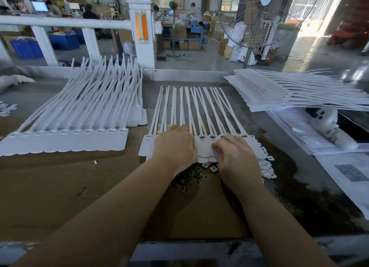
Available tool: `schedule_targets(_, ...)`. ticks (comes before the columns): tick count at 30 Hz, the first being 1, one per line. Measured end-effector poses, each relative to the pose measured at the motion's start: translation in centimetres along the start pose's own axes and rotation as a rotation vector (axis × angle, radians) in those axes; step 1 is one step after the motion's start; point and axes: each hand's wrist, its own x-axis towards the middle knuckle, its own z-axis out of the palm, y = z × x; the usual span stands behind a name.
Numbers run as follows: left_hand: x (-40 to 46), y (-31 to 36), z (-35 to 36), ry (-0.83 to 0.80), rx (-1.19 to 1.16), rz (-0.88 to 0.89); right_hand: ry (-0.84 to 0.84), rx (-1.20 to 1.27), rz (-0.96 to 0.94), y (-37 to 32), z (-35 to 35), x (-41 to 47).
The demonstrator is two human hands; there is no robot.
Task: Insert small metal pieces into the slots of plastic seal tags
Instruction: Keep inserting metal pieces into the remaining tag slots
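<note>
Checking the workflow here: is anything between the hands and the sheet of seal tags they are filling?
Nothing visible. The left hand lies on the sheet of seal tags and the right hand touches its near edge. The pile of metal pieces sits just below the sheet, between the wrists.

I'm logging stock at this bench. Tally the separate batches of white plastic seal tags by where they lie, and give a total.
Stacked white plastic seal tags on the left: 1
White seal-tag sheet in the middle under both hands: 1
Stacked white seal tags at the right: 1
Total: 3 batches

The left hand rests on the middle sheet; the right hand pinches at its edge.
</note>
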Motion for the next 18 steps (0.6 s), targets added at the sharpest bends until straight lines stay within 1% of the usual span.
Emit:
schedule_targets(3,0.1,-0.1,-0.6,-0.049,-0.171,-0.103,-0.01,0.001,0.006,0.0,0.0,0.1)
schedule_targets(5,0.1,-0.3,-1.1,-0.063,-0.259,-0.131,-0.011,0.001,0.009,0.0,0.1,0.1)
schedule_targets(9,0.1,-0.5,-1.9,-0.057,-0.361,-0.166,-0.018,-0.006,0.01,0.1,0.1,0.2)
schedule_targets(11,-0.1,-0.4,-2.1,-0.043,-0.4,-0.154,-0.018,-0.012,0.008,0.1,0.0,0.1)
schedule_targets(14,-0.7,0.2,-2.2,-0.021,-0.406,-0.092,-0.013,-0.011,0.005,0.2,0.0,0.1)
schedule_targets(16,-1.2,0.6,-2.3,-0.046,-0.433,-0.047,-0.003,0.001,0.005,0.1,0.0,0.2)
schedule_targets(18,-1.6,1.0,-2.4,-0.107,-0.466,-0.007,0.001,0.014,0.013,0.0,0.0,0.2)
